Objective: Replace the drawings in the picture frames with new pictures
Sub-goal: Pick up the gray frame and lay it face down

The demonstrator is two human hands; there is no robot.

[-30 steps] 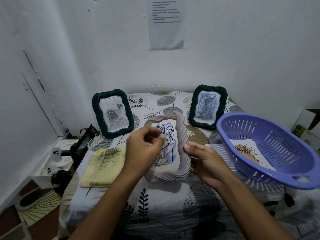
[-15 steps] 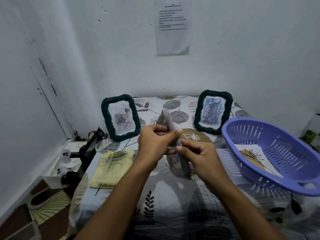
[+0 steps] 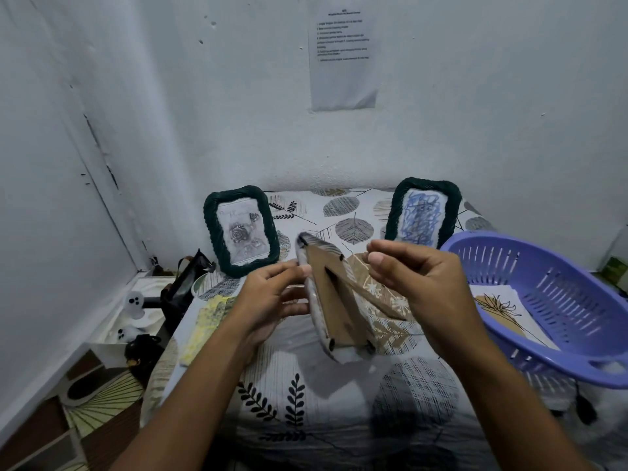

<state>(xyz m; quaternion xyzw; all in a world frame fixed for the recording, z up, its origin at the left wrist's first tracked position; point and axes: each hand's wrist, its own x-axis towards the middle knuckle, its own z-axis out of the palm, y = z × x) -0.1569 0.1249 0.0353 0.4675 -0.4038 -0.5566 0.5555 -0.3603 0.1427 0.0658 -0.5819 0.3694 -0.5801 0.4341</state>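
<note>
Three frames are in view: two dark green ones stand upright at the back of the table (image 3: 306, 396), and a third, grey frame (image 3: 319, 300) is held above the tabletop between both hands, its brown cardboard back turned toward the camera. The left hand (image 3: 268, 300) grips the frame's left edge, thumb on the back and fingers underneath. The right hand (image 3: 418, 283) sits at the frame's right side with fingers curled; it appears to pinch the prop-stand (image 3: 367, 290), though the contact point is hidden.

Judged step: opening the back of the grey frame to reach its drawing. The next move calls for releasing the dark tabs at the backing's corners while the left hand steadies the frame. A replacement picture (image 3: 499, 311) lies in the purple basket (image 3: 577, 321), just to the right.
</note>
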